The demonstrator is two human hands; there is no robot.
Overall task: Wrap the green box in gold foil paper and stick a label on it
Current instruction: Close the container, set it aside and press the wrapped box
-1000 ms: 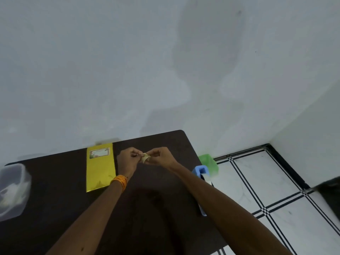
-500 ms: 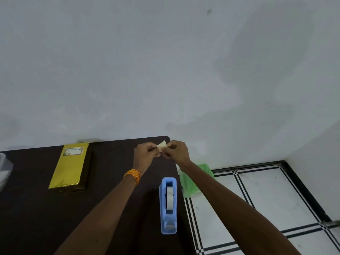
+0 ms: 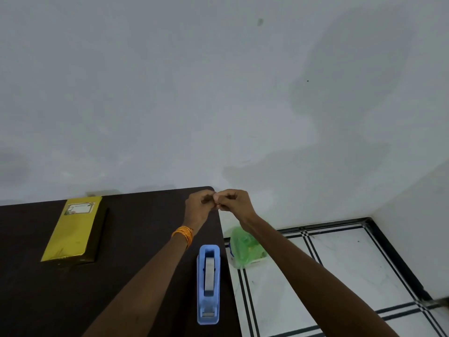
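While both fists meet at table's (image 3: 136, 239) 1 o'clock corner | left hand (image 3: 199, 207), right hand (image 3: 233, 203): fingers curled, contents unseen | box (image 3: 73, 234): flat, shiny gold foil, label (image 3: 79, 208), 10 o'clock | tape dispenser (image 3: 208, 280): blue plastic, 3 o'clock edge.

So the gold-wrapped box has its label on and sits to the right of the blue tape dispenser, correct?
Not quite. The head view shows the gold-wrapped box, with its label on, lying to the left of the blue tape dispenser, not the right. The dispenser stands by the table's right edge.
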